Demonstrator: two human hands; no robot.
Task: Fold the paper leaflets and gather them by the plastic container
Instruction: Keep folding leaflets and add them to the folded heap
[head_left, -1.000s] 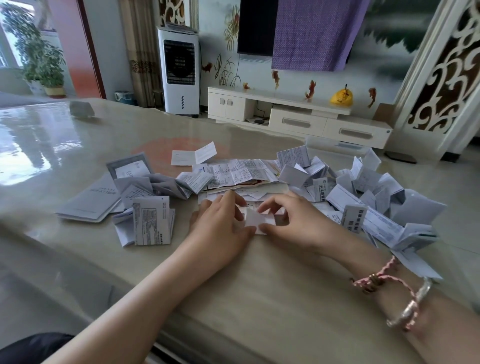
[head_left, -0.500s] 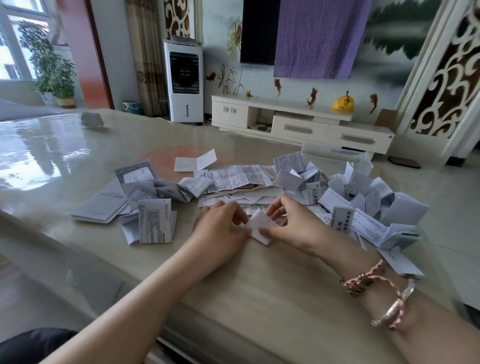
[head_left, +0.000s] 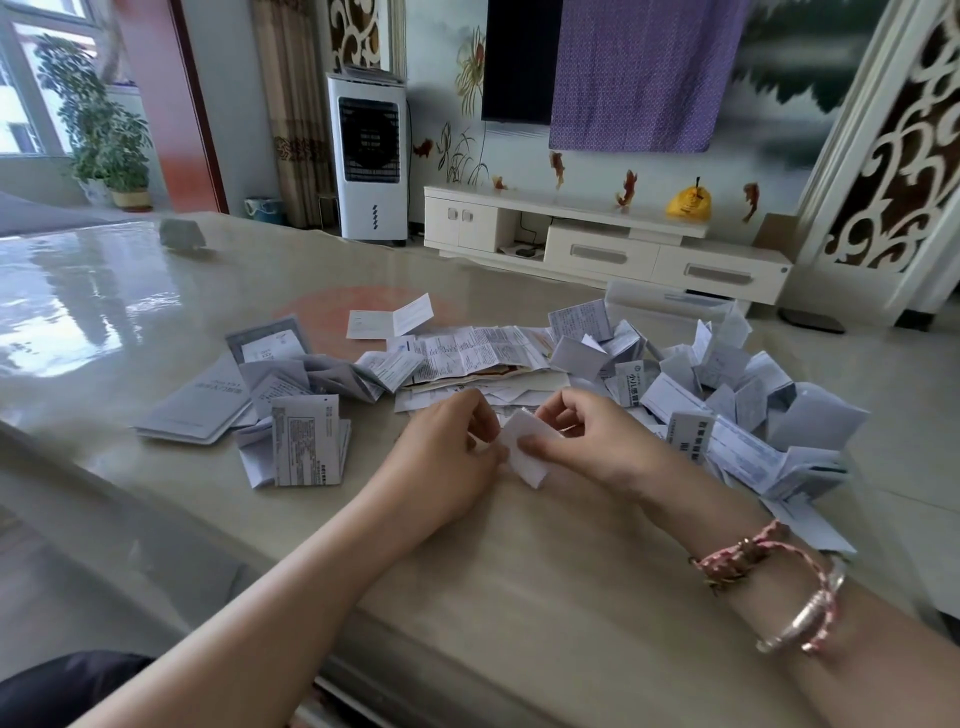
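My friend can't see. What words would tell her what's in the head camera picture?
Two hands, the left hand and right hand, pinch a small folded white leaflet just above a shiny beige table. Behind them lie scattered leaflets, with a heap of folded ones on the right beside a clear plastic container.

White printed leaflets (head_left: 467, 358) on a beige table (head_left: 519, 597), purple cloth (head_left: 639, 73) behind
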